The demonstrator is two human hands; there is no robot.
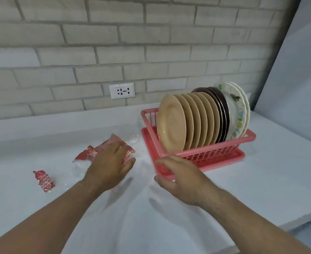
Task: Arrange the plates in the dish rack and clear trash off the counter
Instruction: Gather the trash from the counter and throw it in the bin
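Observation:
A pink dish rack (246,138) on a pink tray stands on the white counter (261,180). Several plates stand upright in it: tan plates (173,125) in front, dark brown plates (222,110) behind them, white patterned plates (239,114) at the back. A red-and-clear plastic wrapper (88,153) lies left of the rack. My left hand (110,165) rests flat on top of it with fingers spread. A smaller red wrapper piece (44,180) lies further left. My right hand (180,178) hovers open just in front of the rack's near corner, holding nothing.
A brick wall runs behind the counter with a white power socket (122,91) in it. A pale panel (297,70) rises at the right. The counter's front edge drops off at the lower right (288,222).

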